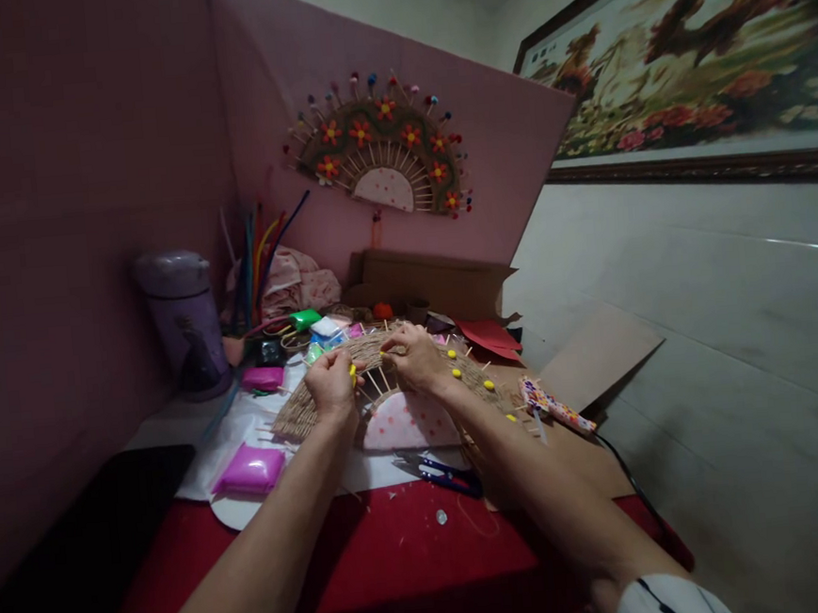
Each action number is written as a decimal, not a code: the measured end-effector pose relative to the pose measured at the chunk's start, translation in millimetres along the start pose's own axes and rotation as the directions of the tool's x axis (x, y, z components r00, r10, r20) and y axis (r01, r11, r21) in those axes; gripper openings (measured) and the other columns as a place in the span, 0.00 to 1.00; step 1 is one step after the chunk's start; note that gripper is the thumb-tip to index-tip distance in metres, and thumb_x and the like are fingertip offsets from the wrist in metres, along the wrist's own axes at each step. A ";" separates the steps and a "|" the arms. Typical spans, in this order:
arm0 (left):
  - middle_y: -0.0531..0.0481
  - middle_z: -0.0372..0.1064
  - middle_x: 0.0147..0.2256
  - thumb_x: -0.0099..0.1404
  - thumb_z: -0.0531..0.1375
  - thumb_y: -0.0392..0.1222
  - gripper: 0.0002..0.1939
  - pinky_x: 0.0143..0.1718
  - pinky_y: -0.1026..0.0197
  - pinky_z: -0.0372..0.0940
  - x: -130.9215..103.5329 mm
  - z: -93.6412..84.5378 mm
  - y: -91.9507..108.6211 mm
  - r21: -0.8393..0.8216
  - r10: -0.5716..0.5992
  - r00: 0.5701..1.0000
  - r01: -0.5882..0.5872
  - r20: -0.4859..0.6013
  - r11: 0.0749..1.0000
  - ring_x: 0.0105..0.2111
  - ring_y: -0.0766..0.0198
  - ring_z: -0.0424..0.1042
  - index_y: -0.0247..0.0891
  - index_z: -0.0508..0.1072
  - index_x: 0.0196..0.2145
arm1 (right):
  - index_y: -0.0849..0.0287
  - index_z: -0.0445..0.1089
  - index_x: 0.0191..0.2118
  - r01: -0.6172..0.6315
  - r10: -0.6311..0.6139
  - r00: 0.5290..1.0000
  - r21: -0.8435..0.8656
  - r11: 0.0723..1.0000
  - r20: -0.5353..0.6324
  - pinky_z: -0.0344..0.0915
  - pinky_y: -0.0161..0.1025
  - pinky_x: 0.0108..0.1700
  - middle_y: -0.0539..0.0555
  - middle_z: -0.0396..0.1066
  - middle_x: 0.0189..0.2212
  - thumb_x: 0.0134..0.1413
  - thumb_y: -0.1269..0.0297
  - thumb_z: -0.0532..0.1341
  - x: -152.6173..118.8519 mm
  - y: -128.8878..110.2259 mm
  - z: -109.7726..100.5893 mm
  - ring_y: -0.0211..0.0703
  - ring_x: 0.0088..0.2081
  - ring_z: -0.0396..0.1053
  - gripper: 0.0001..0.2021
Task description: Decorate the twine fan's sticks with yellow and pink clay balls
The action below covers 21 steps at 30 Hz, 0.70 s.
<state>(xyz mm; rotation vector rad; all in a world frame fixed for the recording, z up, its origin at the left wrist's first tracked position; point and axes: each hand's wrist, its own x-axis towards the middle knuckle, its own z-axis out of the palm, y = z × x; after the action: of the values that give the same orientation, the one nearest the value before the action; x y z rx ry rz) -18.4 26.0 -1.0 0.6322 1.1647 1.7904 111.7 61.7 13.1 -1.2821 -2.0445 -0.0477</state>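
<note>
Here's the left hand (330,385), grip closed on a yellow clay lump (353,375), while the right hand (417,361) pinches a tiny yellow clay bit (382,353) against the twine-wrapped fan (296,414) lying on the table (393,558)! That clay looks light, soft and squashable, so fingertips only; the fan seems light and stiffish, best held by its woven band, as those thin sticks (379,379) could snap

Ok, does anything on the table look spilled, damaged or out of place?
I see no spill or obvious damage. Slightly untidy, though: small pale scraps and a small clear round piece lie loose on the red cloth, near the blue-handled scissors.
</note>
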 end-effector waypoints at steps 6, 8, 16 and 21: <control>0.52 0.67 0.17 0.49 0.58 0.39 0.06 0.11 0.69 0.47 -2.2 0.2 1.5 0.007 -0.014 1.000 0.014 -0.011 1.000 0.11 0.71 0.58 0.34 0.67 0.25 | 0.55 0.75 0.30 -0.011 0.011 1.000 -0.023 1.000 -0.002 0.57 0.40 0.43 0.52 0.69 0.33 0.47 0.68 0.67 1.7 -2.2 6.6 0.43 0.40 0.62 0.02; 0.52 0.67 0.17 0.49 0.58 0.39 0.05 0.12 0.69 0.47 -2.3 0.4 1.4 0.011 -0.022 1.000 0.022 -0.009 1.000 0.11 0.70 0.59 0.33 0.68 0.25 | 0.54 0.76 0.30 -0.011 0.012 1.000 -0.039 0.999 0.005 0.57 0.40 0.43 0.52 0.69 0.33 0.47 0.67 0.67 1.6 -3.6 7.7 0.44 0.41 0.62 0.02; 0.53 0.67 0.17 0.49 0.58 0.38 0.05 0.12 0.69 0.46 0.9 1.0 -2.8 0.018 -0.010 1.000 0.010 -0.013 1.000 0.11 0.71 0.58 0.34 0.68 0.25 | 0.55 0.76 0.39 0.031 -0.027 0.999 -0.090 0.995 0.039 0.56 0.39 0.42 0.53 0.70 0.35 0.50 0.77 0.59 -3.8 -2.5 -3.4 0.43 0.40 0.60 0.14; 0.53 0.66 0.17 0.49 0.58 0.38 0.05 0.12 0.69 0.47 0.2 1.2 -3.5 0.015 -0.004 1.000 0.004 -0.010 1.000 0.12 0.71 0.58 0.34 0.68 0.25 | 0.50 0.74 0.45 0.155 -0.134 0.986 -0.264 0.952 0.095 0.53 0.42 0.43 0.54 0.68 0.39 0.50 0.75 0.58 -18.3 -6.0 -9.2 0.46 0.43 0.58 0.18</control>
<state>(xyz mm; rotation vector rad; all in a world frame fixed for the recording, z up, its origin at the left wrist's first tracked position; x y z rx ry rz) -16.1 27.3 -3.6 0.6300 1.1871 1.7851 116.6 41.0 11.3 -1.3089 -2.2537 -0.3633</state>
